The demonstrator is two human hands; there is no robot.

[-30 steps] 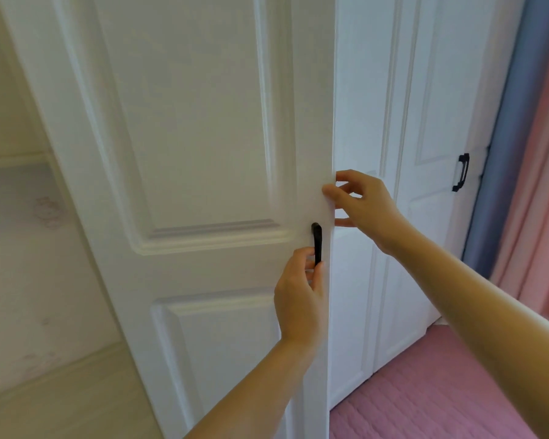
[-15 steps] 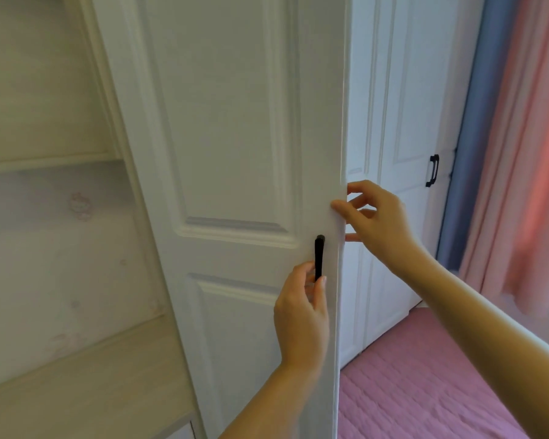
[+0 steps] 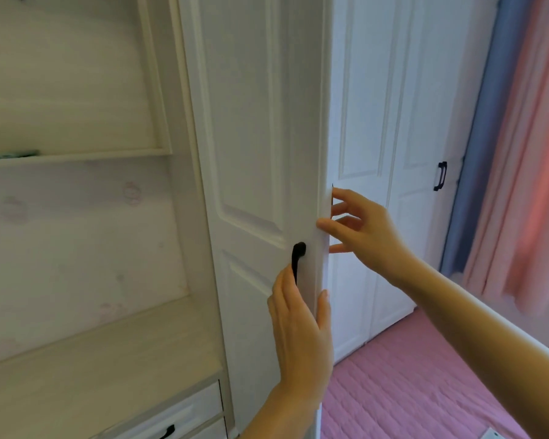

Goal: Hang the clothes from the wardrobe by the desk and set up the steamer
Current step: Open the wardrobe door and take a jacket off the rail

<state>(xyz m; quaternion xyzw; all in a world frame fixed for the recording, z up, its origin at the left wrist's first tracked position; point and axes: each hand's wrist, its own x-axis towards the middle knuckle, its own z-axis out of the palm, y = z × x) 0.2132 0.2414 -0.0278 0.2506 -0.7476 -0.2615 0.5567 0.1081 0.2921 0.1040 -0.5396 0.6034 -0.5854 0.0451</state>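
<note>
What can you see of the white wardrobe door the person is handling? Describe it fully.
The white wardrobe door is tall and painted, looks like wood, with raised panels above and below. It stands ajar, its free edge toward the camera. A black handle sits near that edge. The left hand holds the handle's lower end, thumb on the edge. The right hand has its fingers round the edge. A desk stands to its left.

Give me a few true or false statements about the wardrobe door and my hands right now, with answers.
1. The left hand is at the black door handle. True.
2. The right hand holds a clothes hanger. False: it grips the edge of the wardrobe door.
3. The bedspread is green. False: it is pink.
4. A second black handle sits on the far wardrobe door. True.
</note>
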